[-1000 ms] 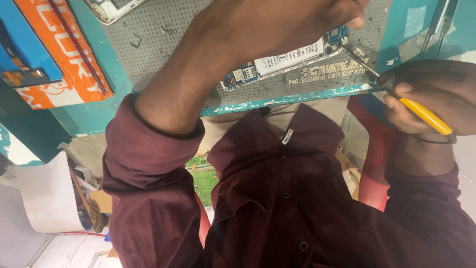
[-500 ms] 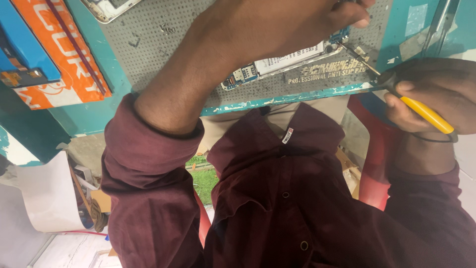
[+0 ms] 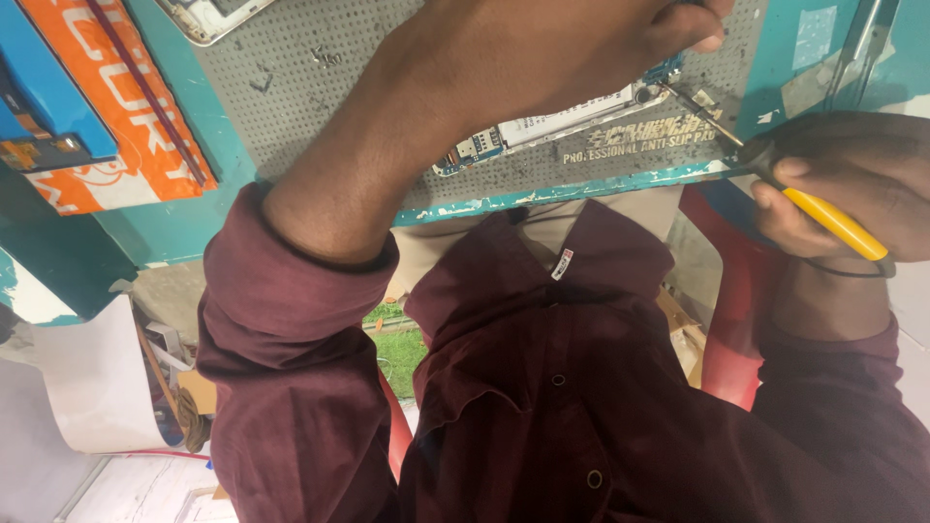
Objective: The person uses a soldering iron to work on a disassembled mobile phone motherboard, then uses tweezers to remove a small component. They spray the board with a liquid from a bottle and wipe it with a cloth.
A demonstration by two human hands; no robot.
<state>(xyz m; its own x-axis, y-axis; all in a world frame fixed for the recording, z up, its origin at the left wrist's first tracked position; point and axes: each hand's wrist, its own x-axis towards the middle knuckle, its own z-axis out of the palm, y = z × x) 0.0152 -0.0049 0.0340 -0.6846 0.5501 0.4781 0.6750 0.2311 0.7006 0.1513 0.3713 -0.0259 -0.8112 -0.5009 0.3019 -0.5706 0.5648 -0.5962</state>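
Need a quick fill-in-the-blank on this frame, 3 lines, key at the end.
1. The right hand grips a tool with a ____ handle.
2. The tool's thin tip points at the circuit board, which lies on a perforated ____ mat.
3. The left hand presses down on the ____.
Missing words: yellow; grey; circuit board

A matt grey rubbery mat (image 3: 320, 87), dotted with small holes, covers the bench at the top of the frame. On it lies a circuit board (image 3: 542, 131) with glossy blue and bare metal parts. At right, a screwdriver (image 3: 775, 179) has a thin metal shaft and a smooth, shiny yellow plastic handle. A soft maroon cloth shirt (image 3: 601, 416) fills the lower frame. Glossy orange card box (image 3: 116, 116) at upper left.
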